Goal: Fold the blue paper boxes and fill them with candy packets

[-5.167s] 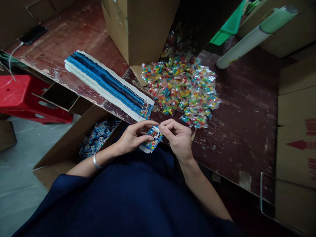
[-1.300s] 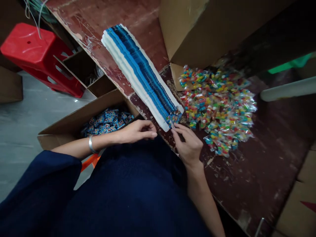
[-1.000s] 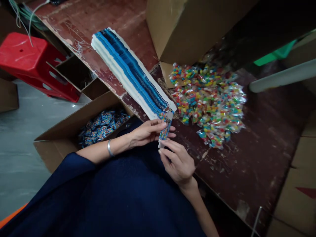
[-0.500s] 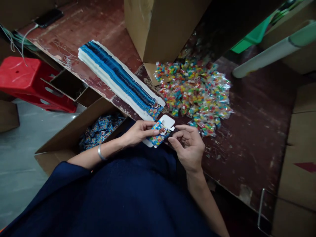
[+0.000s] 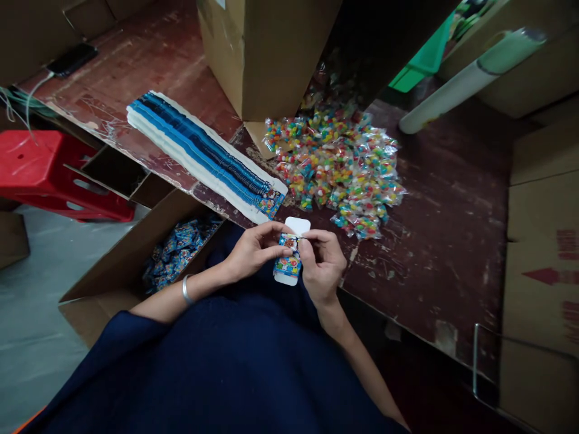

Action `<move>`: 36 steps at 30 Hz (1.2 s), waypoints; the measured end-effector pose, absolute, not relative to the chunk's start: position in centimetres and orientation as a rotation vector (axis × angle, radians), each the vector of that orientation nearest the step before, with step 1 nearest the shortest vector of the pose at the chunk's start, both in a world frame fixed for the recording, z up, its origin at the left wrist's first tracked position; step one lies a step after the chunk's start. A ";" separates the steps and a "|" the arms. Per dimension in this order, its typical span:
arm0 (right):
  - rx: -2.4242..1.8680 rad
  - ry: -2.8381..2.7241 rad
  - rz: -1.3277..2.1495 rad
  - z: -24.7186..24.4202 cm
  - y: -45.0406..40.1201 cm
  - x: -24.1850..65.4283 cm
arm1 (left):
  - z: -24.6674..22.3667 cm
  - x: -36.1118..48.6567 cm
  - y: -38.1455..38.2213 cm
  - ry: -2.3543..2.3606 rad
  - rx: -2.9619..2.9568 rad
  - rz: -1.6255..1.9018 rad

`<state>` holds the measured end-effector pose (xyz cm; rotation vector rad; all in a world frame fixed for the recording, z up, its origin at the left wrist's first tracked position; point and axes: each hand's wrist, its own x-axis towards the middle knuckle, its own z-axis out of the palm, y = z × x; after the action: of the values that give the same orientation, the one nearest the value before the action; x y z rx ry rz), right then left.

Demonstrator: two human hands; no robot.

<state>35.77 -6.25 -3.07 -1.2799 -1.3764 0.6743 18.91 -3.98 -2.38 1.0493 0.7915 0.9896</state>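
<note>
A small blue printed carton (image 5: pixel 289 263) with white flaps at both ends is held in front of my body. My left hand (image 5: pixel 256 250) grips its left side between thumb and fingers. My right hand (image 5: pixel 322 265) pinches the carton's upper right edge, near the top flap. Beyond it, a long row of overlapping flat blue-and-white cartons (image 5: pixel 203 154) lies along the table's near edge. Clear bags of colourful candies (image 5: pixel 335 172) are heaped to the right of that row.
An open cardboard box (image 5: pixel 106 292) with small blue packets (image 5: pixel 181 247) stands at lower left, near a red stool (image 5: pixel 38 163). A tall cardboard box (image 5: pixel 266 54) and a white tube (image 5: pixel 456 90) rise behind the red-brown table (image 5: pixel 434 241).
My right hand has closed onto the carton, where its fingers were apart before. The carton has turned more upright. The whole view has shifted slightly.
</note>
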 end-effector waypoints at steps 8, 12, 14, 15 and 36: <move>-1.210 -1.316 0.772 -3.4 -6.2 35.8 | -1.7 18.6 -3.2 0.931 1.087 1.003; -1.182 -1.332 0.840 -2.6 -6.0 35.7 | -1.6 18.5 -3.4 0.904 0.985 0.969; -1.152 -1.367 0.896 -1.9 -5.7 35.9 | -1.7 18.4 -3.5 0.901 0.980 0.973; -1.144 -1.363 0.937 -1.6 -5.5 36.0 | -1.7 18.3 -3.5 0.902 0.990 0.975; -1.136 -1.604 1.006 -1.1 -4.2 37.4 | -2.1 17.7 -4.1 0.955 1.117 1.019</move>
<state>37.43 -4.18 -1.12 -1.1359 -1.6043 1.0058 17.70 -4.11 -2.15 1.1172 0.9554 1.0192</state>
